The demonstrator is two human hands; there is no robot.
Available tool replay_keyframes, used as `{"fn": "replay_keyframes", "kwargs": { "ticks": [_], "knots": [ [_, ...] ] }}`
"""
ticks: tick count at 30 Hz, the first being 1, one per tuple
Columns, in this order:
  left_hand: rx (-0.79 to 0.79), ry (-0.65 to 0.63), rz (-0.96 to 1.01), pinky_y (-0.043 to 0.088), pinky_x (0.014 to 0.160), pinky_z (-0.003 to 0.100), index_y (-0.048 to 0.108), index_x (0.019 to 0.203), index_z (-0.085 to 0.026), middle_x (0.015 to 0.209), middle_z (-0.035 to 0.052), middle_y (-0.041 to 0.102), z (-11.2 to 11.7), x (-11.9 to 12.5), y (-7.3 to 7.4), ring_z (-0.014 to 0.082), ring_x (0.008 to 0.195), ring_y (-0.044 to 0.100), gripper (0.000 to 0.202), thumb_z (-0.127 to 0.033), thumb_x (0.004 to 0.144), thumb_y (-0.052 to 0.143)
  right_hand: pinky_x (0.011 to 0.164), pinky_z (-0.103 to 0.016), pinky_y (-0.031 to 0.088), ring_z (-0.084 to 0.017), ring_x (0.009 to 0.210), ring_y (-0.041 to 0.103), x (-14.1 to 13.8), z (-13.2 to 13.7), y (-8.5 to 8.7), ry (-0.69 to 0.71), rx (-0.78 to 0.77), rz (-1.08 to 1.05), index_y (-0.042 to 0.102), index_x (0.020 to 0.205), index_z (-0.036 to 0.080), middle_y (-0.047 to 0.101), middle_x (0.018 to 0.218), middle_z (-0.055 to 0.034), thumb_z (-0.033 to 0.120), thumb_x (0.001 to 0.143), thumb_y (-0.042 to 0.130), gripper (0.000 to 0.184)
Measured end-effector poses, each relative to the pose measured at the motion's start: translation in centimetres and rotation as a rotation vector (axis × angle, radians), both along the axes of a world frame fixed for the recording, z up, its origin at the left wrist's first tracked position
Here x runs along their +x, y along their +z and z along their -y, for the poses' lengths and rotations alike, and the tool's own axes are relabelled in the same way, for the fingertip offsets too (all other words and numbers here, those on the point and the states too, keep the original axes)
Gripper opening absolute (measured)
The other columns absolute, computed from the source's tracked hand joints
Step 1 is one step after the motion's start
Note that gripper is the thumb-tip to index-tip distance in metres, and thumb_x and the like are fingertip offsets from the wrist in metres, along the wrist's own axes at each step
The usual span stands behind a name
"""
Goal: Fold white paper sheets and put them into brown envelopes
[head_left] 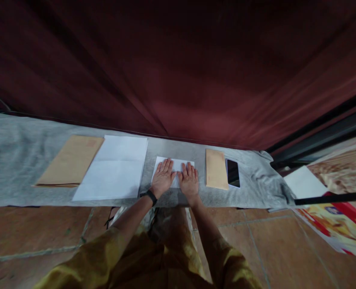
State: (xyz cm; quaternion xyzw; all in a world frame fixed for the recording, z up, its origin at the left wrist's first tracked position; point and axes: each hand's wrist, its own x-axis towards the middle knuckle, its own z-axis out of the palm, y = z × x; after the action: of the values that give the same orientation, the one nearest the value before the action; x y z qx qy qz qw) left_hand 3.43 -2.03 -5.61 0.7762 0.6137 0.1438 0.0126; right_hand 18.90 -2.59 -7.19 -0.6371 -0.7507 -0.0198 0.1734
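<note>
A white sheet of paper (177,163), seemingly folded, lies on the grey cloth in front of me. My left hand (162,176) rests flat on its left part with the fingers stretched out. On its right part my right hand (189,180) lies flat too, fingers extended. The two thumbs come close together over the middle of the paper. Both palms hide much of the sheet. To the left are larger white sheets (114,168) with a crease across them. A small brown envelope (216,169) lies right of my right hand.
Large brown envelopes (71,160) are stacked at the left. Beside the small envelope lies a dark-screened phone (233,173). The grey cloth (256,180) covers a narrow surface, with a dark red curtain (178,80) behind it. A colourful box (340,224) stands low at the right.
</note>
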Motion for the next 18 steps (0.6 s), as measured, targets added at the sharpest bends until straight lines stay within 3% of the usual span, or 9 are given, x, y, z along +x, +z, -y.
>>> {"fn": "replay_keyframes", "kwargs": {
  "ticks": [14, 18],
  "knots": [
    [0.029, 0.104, -0.013, 0.025, 0.124, 0.051, 0.034, 0.156, -0.007, 0.159, 0.0186, 0.038, 2.5, -1.7, -0.2, 0.0287, 0.151, 0.032, 0.064, -0.04, 0.101, 0.032, 0.12, -0.049, 0.026, -0.027, 0.148, 0.035, -0.1, 0.0, 0.1, -0.011, -0.005, -0.019, 0.043, 0.153, 0.021, 0.037, 0.161, -0.0144, 0.038, 0.106, 0.04, 0.051],
    [0.096, 0.099, 0.016, 0.029, 0.122, 0.054, 0.039, 0.153, -0.008, 0.157, 0.0194, 0.042, 3.6, -1.7, -0.5, 0.0304, 0.149, 0.035, 0.059, -0.036, 0.102, 0.031, 0.119, -0.049, 0.027, -0.027, 0.148, 0.035, -0.1, 0.0, 0.1, -0.018, -0.014, -0.018, 0.043, 0.153, 0.021, 0.038, 0.161, -0.0139, 0.039, 0.105, 0.04, 0.051]
  ]
}}
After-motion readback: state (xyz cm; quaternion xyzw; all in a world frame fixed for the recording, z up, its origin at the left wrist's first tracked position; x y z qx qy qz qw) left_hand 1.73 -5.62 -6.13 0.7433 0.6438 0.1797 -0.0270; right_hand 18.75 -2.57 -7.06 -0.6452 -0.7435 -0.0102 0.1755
